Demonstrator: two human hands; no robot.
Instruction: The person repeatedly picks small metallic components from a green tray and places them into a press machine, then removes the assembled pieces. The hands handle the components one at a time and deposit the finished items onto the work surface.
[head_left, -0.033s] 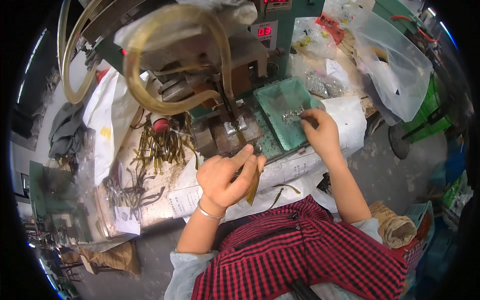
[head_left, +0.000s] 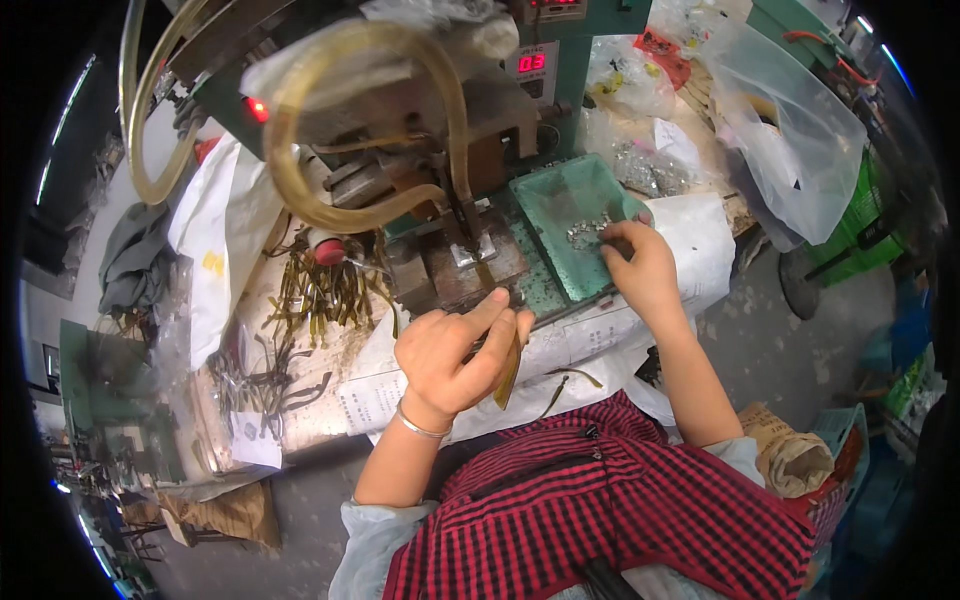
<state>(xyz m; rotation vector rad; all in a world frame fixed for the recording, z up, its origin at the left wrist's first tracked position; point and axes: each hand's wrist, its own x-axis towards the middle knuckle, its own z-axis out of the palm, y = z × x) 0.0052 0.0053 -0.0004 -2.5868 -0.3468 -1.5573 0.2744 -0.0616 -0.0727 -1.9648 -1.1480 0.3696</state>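
My left hand (head_left: 455, 352) pinches an olive-green strap (head_left: 508, 382) at the front of the machine. The strap's far end runs onto the metal block (head_left: 480, 268) under the press head, and its near end hangs below my fingers. A silver bangle circles my left wrist. Over the right side of a green tray (head_left: 560, 262), my right hand (head_left: 640, 262) has its thumb and fingers drawn together beside a small heap of shiny metal pieces (head_left: 585, 232). Whatever its fingertips hold is too small to make out.
A yellowish hose (head_left: 285, 130) loops in front of the green machine. Left of it lie a pile of olive straps (head_left: 318, 290), a red-capped object (head_left: 328, 252) and grey straps (head_left: 285, 385). Plastic bags (head_left: 790, 130) crowd the right. One loose strap (head_left: 575, 375) lies near my apron.
A red light on the machine's left side has lit up brightly. The hose and upper machine parts have shifted slightly right and down. Both my hands stay almost where they were.
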